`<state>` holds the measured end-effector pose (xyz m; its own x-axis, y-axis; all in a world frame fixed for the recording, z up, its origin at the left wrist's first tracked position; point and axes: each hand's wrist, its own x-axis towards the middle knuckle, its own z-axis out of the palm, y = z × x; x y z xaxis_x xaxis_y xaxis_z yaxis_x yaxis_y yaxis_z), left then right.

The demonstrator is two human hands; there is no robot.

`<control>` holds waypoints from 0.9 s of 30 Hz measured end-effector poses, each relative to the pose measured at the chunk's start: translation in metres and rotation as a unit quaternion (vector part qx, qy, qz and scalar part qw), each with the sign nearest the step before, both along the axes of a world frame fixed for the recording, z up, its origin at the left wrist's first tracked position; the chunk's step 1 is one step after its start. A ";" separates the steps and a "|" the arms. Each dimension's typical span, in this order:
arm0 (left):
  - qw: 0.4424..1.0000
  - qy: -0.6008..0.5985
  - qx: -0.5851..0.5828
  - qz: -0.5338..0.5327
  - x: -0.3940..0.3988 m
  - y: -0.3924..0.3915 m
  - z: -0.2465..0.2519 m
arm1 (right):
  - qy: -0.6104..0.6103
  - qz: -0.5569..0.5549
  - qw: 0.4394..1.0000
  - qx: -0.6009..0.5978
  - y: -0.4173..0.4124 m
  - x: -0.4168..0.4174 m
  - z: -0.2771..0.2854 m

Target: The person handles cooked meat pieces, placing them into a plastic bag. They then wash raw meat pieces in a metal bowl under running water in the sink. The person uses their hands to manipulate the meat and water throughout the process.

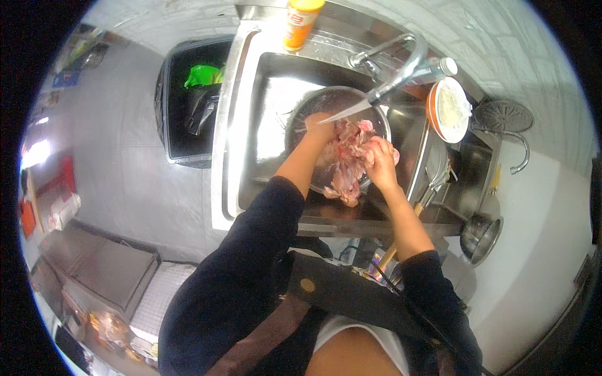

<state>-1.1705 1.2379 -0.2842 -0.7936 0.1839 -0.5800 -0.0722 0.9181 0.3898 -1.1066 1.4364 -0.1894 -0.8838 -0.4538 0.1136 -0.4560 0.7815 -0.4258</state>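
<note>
Water runs from the tap (397,82) into a large round metal bowl (388,124) in the stainless steel sink (263,188). Over the bowl is a large piece of raw meat with bone (348,155), its lower end reaching past the rim. My right hand (380,162) grips the meat at its right side. My left hand (321,126) is at the meat's upper left, beside the stream of water; its fingers are partly hidden, so its grip is unclear.
An orange canister with a yellow lid (298,26) and a bottle (435,70) stand behind the sink. Stacked bowls (449,110) sit to the right, near a whisk (437,178) and a second tap (522,155). A black-lined bin (188,145) is left of the sink.
</note>
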 end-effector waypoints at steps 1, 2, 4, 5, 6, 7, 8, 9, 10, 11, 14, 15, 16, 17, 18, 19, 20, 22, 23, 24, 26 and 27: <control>0.999 0.042 -0.007 0.000 -0.001 0.008 -0.002 | 0.016 -0.001 1.000 -0.008 0.001 0.001 -0.002; 0.998 0.037 -0.046 -0.016 -0.002 0.016 -0.003 | 0.013 -0.014 1.000 0.005 0.001 0.003 -0.004; 0.997 0.029 -0.072 0.007 0.001 0.021 -0.007 | -0.005 -0.007 1.000 0.014 0.003 0.006 -0.003; 0.997 0.026 -0.052 0.047 0.004 0.019 -0.009 | -0.016 -0.004 1.000 0.022 0.004 0.007 -0.002; 0.996 0.036 -0.030 0.082 0.009 0.012 -0.011 | -0.017 -0.008 0.999 0.032 0.005 0.010 0.001; 0.995 0.078 -0.032 0.045 0.014 0.004 -0.012 | -0.016 -0.006 1.000 0.019 0.007 0.013 0.004; 0.994 0.089 -0.014 0.055 0.019 -0.003 -0.011 | -0.017 -0.004 1.000 0.005 0.009 0.015 0.007; 0.995 0.080 -0.013 0.063 0.023 -0.010 -0.010 | -0.012 -0.002 1.000 -0.013 0.010 0.017 0.010; 0.995 0.067 -0.015 0.067 0.026 -0.014 -0.008 | -0.037 -0.003 0.999 -0.027 0.012 0.020 0.013; 0.996 0.059 -0.025 0.070 0.029 -0.018 -0.006 | -0.051 0.007 0.998 -0.021 0.013 0.022 0.016; 0.994 0.074 -0.032 0.071 0.043 -0.026 0.004 | -0.076 0.029 0.996 -0.032 0.017 0.029 0.021; 0.993 0.085 -0.030 0.071 0.048 -0.028 0.007 | -0.074 0.031 0.996 -0.041 0.018 0.031 0.023; 0.993 0.088 -0.049 0.066 0.051 -0.029 0.008 | -0.077 0.036 0.995 -0.045 0.019 0.034 0.025; 0.992 0.093 -0.042 0.078 0.055 -0.031 0.009 | -0.073 0.041 0.995 -0.060 0.019 0.037 0.026; 0.991 0.088 -0.043 0.086 0.059 -0.032 0.009 | -0.060 0.057 0.993 -0.086 0.019 0.038 0.028; 0.991 0.083 -0.045 0.093 0.063 -0.034 0.009 | -0.073 0.073 0.992 -0.065 0.019 0.040 0.030; 0.992 0.081 -0.053 0.085 0.066 -0.037 0.008 | -0.070 0.084 0.991 -0.072 0.021 0.042 0.034; 0.991 0.064 -0.052 0.103 0.071 -0.041 0.006 | -0.048 0.099 0.990 -0.086 0.026 0.042 0.043; 0.991 0.057 -0.051 0.113 0.073 -0.044 0.005 | -0.030 0.103 0.990 -0.094 0.032 0.041 0.049; 0.990 0.049 -0.051 0.123 0.075 -0.048 0.005 | -0.007 0.111 0.987 -0.112 0.036 0.041 0.054; 0.983 0.025 -0.071 0.168 0.077 -0.054 0.003 | 0.000 0.032 0.989 -0.142 0.060 0.040 0.070; 0.978 0.011 -0.082 0.190 0.079 -0.057 0.003 | 0.012 0.028 0.990 -0.141 0.071 0.041 0.077</control>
<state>-1.0912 1.1813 -0.2809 -0.8000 -0.2198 -0.5583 -0.4125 0.8772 0.2457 -1.0651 1.5072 -0.1127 -0.8536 -0.4500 0.2624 -0.5078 0.6067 -0.6115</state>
